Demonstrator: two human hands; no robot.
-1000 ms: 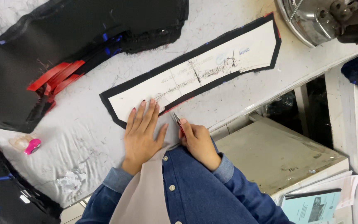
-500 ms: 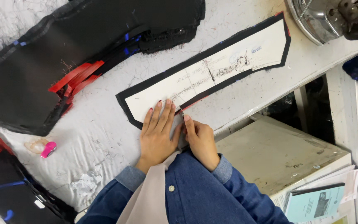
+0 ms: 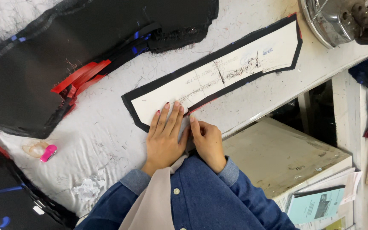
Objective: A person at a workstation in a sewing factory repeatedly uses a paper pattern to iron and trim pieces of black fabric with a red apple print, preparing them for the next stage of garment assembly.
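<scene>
Head view: left hand (image 3: 163,138) lies flat, fingers spread, palm down on the near end of the long white paper pattern (image 3: 218,76), which sits on a strip of black fabric (image 3: 129,100) running from frame centre to the upper right. Not a grip, just an open-palm press that pins paper to cloth

Right hand (image 3: 207,142) is just beside it, touching the left along the thumb side, fingers curled at the pattern's lower edge. Looks like a pinch on something thin there, maybe chalk or a marker; too small to tell what, so I can't confirm a closed grip on a tool

Change vs half a second ago: both hands and the pattern sit in the same relation, the strip only shifts a bit in frame as the camera moves. Hands hold station at the same end of the strip, so my read is edge work there is under way, not finished

Containers: none really hold anything. Pale box-like unit (image 3: 277,155) at lower right has a bare top; booklets (image 3: 316,204) are stacked beside it, not in it

Elsewhere: black and red fabric pile (image 3: 64,64) upper left, small pink object (image 3: 47,152) at left on the white table (image 3: 107,140), shiny metal machine part (image 3: 333,17) at upper right
</scene>
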